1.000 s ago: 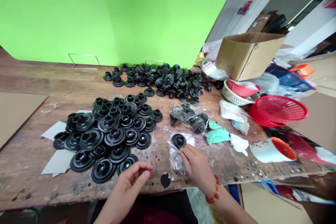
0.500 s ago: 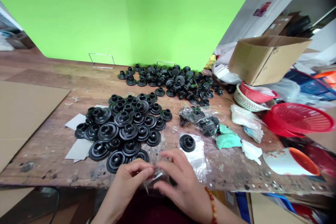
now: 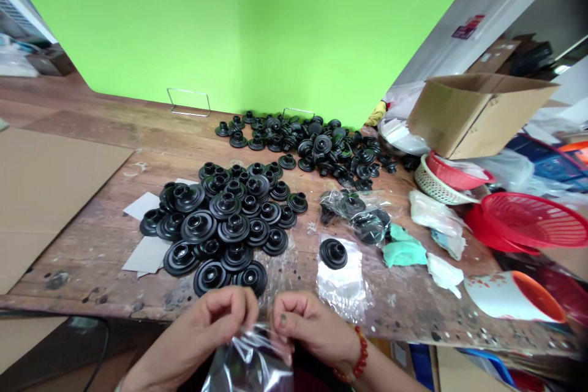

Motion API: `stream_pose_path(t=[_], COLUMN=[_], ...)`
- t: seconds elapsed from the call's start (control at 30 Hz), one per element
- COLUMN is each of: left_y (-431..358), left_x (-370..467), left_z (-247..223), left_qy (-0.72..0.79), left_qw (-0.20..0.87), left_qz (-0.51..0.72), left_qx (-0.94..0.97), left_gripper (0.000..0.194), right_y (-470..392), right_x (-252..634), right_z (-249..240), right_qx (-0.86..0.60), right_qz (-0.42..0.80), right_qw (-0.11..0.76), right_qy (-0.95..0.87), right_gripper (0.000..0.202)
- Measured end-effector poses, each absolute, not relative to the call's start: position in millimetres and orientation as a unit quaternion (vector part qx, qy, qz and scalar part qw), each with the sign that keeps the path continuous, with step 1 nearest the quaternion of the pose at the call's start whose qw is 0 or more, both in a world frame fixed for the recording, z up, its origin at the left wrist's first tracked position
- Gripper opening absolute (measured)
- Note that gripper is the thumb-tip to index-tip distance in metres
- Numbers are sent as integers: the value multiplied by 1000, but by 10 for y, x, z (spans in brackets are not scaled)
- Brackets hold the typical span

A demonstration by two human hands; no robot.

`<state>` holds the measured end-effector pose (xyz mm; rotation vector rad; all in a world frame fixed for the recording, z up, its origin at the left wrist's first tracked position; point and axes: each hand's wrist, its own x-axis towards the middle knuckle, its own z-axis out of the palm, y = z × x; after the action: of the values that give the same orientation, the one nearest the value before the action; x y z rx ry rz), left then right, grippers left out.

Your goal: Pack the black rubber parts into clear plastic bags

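- My right hand, a second ago beside the single black disc, is now meeting my left hand at the near edge of the wooden table.
- Both hands are pinching a clear bag, fingers curled nearly closed; it is hanging just below my fingertips.
- Its thin, creased film is glinting.
- That round, ridged disc is resting on flat plastic, beyond my right hand, not touching it.
- A heap of black discs, stepped and hubbed, is lying just past my left hand.
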<state>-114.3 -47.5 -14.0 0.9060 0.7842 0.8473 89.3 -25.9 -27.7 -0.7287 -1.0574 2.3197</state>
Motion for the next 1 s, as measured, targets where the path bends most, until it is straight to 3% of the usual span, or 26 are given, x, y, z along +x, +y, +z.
stream_pose_path(t=[0.13,0.27,0.33,0.43,0.53,0.63,0.73,0.87,1.0], left_y=[-485,-440,-423,-419,-421,-396,-351,-320,-331], left_x=[-1370,-1477,-1505,-1530,-1514,-1422,-1254,-1035,-946], left_z=[-94,-9,34,80,115,137,129,108,119], left_qy=[364,456,473,488,504,507,492,494,451], left_qw=[730,653,621,575,540,508,473,424,372], left_qz=[328,282,251,221,219,213,210,242,302], left_qx=[476,534,572,619,638,662,700,720,753], left_gripper=[41,24,17,11,10,11,12,8,10], right_y=[-106,54,93,108,125,169,186,140,102], right_x=[868,727,647,614,729,893,958,906,889], right_z=[-233,-243,-310,-385,-300,-87,88,101,-14], right_qx=[-325,-387,-328,-280,-329,-448,-531,-522,-551], right_qz=[765,483,386,330,336,365,474,615,584], right_qw=[239,296,255,159,173,279,364,351,358], right_qy=[-502,-728,-823,-887,-865,-767,-601,-476,-477], right_gripper=[46,20,32,35,28,15,25,37,38])
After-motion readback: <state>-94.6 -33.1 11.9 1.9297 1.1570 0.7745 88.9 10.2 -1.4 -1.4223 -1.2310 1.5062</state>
